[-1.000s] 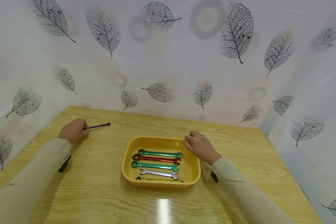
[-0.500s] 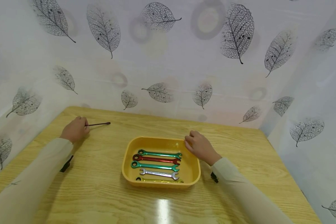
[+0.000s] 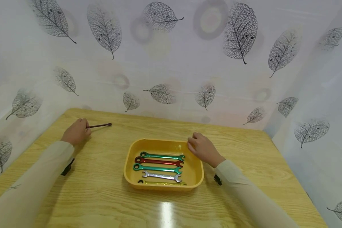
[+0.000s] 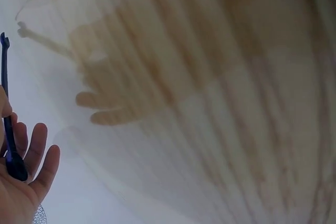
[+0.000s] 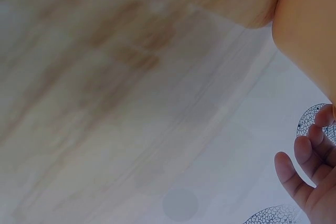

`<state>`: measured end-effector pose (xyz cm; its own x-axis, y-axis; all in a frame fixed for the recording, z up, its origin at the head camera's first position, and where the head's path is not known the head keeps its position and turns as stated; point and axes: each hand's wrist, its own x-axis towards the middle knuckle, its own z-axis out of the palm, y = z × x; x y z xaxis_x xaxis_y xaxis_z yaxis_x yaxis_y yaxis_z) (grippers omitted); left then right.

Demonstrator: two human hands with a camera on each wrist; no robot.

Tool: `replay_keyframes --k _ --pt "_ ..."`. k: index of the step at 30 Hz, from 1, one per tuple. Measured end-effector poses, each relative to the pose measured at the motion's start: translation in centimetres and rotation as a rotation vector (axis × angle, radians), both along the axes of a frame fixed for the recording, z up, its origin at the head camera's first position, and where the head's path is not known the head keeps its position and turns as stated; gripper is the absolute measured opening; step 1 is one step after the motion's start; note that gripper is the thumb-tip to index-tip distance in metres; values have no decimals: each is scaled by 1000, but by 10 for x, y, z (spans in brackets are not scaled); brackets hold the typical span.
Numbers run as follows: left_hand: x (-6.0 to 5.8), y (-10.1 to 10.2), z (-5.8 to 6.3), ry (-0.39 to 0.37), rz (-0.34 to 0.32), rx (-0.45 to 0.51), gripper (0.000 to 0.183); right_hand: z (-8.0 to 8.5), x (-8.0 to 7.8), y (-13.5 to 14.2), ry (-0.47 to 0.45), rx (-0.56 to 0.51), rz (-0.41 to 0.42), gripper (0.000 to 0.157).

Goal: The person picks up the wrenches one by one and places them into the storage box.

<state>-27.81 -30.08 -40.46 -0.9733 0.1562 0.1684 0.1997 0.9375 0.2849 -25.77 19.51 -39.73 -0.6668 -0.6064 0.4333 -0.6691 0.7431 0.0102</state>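
Note:
Far left on the wooden table, my left hand (image 3: 76, 132) grips a dark purple-blue combination wrench (image 3: 100, 125), whose head points right. In the left wrist view the same wrench (image 4: 5, 72) runs between thumb and index finger, its lower end in the palm and the other fingers loosely spread. My right hand (image 3: 205, 149) holds the back right corner of a yellow plastic tray (image 3: 193, 169), fingers over the rim. Inside lie two green wrenches, the back one (image 3: 162, 156) and the middle one (image 3: 158, 169), a red wrench (image 3: 159, 162), a silver wrench (image 3: 161, 176) and a yellow wrench (image 3: 163, 183).
A white curtain (image 3: 171, 69) printed with leaves stands behind the table (image 3: 102, 202) and along both sides. Wood surface lies between the left hand and the tray. Dark straps or devices (image 3: 67, 167) show under the wrists.
My left hand has shifted slightly to the right and away from me with the purple-blue wrench. The right hand and the tray have stayed in place.

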Motion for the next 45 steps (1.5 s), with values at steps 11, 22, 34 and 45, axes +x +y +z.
replay_keyframes --k 11,22,34,45 --pt "-3 -1 2 70 -20 20 15 3 2 -1 -26 -7 5 16" --pt "0 17 27 93 -60 59 13 2 1 -1 -25 -6 -2 15" --pt "10 48 52 241 -155 48 6 0 1 0 1 -9 3 14" --pt "23 85 69 131 -175 108 8 -2 1 0 86 -73 74 20"
